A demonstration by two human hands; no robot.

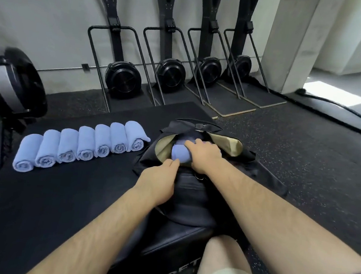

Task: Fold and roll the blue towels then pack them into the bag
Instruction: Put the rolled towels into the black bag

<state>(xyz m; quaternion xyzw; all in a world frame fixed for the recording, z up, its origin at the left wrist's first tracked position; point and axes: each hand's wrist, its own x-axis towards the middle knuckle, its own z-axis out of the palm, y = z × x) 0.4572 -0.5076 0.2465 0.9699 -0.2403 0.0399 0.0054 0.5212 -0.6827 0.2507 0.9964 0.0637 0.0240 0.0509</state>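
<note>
black bag (pixel 192 194) lies open on the dark mat (pixel 63 192), tan lining showing. right hand (pixel 204 156) grips a rolled blue towel (pixel 179 155) set in the bag's mouth, fingers curled over its top. left hand (pixel 159 178) pinches the near edge of the opening, apparently holding fabric; the fingertips are partly hidden. seven rolled blue towels (pixel 83 146) lie side by side in a row on the mat, left of the bag. black fan machines (pixel 169 71) stand along the far wall.
</note>
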